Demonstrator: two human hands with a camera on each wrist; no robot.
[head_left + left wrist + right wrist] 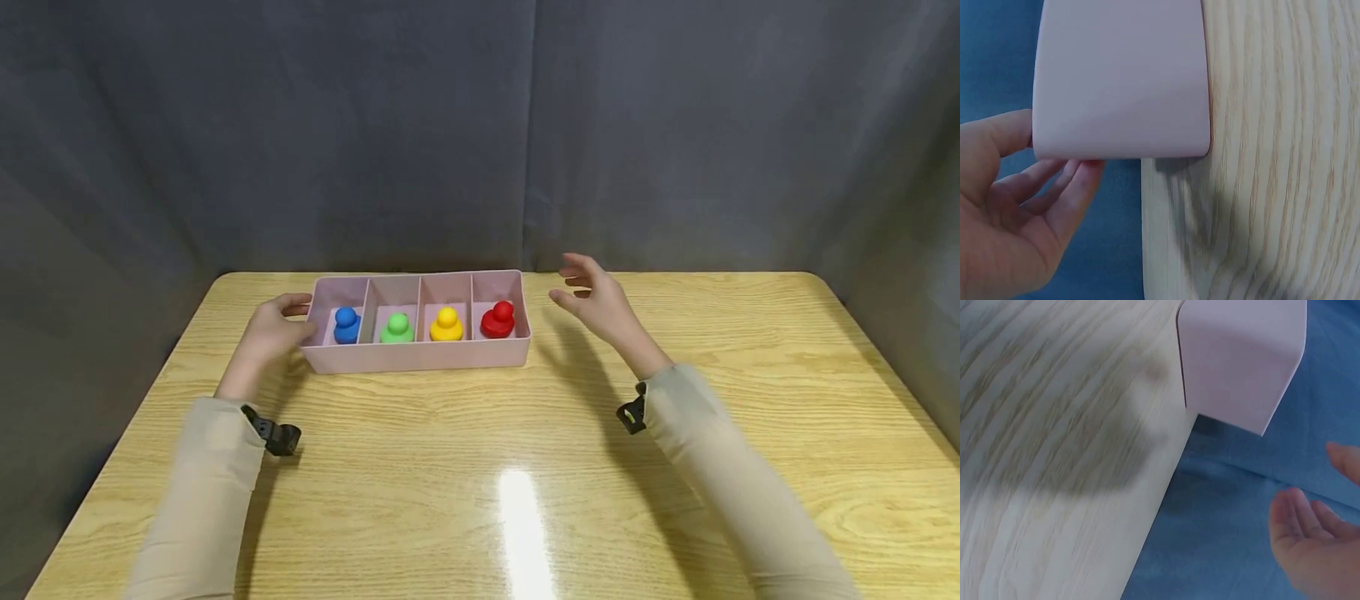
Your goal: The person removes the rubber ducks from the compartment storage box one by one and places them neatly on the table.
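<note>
A pink tray (420, 357) with four compartments stands at the far middle of the wooden table (480, 483). From left to right it holds a blue piece (347, 325), a green piece (397, 328), a yellow piece (446, 325) and a red piece (498, 320), one per compartment. My left hand (281, 327) lies against the tray's left end. In the left wrist view its fingers (1069, 181) touch the pink end wall (1122, 75), nearly straight. My right hand (594, 302) hovers with spread fingers a little right of the tray, apart from it. The right wrist view shows the palm (1316, 550) short of the tray's corner (1241, 362).
A grey-blue cloth backdrop (480, 133) hangs close behind the table's far edge and along both sides. Black straps sit on the left wrist (273, 433) and the right wrist (632, 414). Bare wood stretches from the tray to the near edge, with a light glare (521, 517).
</note>
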